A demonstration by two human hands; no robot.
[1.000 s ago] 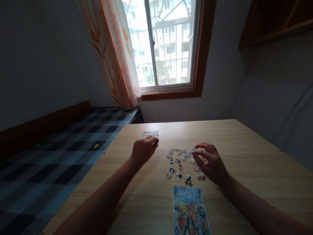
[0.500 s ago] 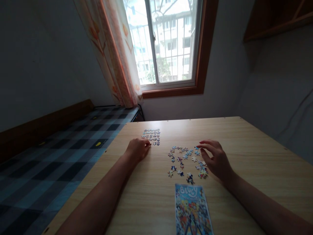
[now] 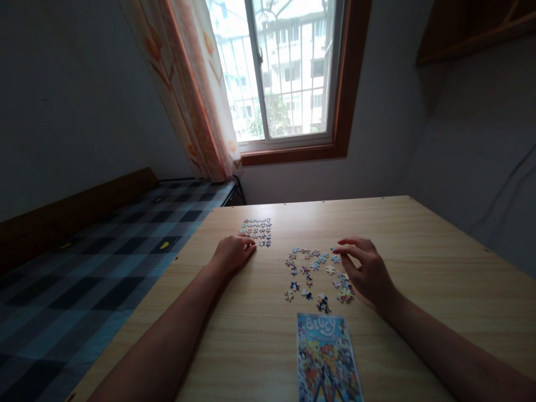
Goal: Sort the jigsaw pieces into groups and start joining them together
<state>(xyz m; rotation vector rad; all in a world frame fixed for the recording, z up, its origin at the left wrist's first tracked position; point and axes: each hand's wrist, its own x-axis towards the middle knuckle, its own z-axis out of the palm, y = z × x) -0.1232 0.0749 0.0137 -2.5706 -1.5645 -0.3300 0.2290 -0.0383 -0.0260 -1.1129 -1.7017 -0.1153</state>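
Right hand, fingers parted, right of loose multicoloured jigsaw pieces; left hand curled, grip unclear, beside jigsaw rows.

Window: two panes, reddish-brown frame, bars outside
Building: pale, bright, beyond glass; green tree low in view
Curtain: cream/orange, flower print, left of window
Bed: black/blue-grey checked cover, yellow marks; wooden board behind
Shelf: brown, upper right
Cord: thin, right wall
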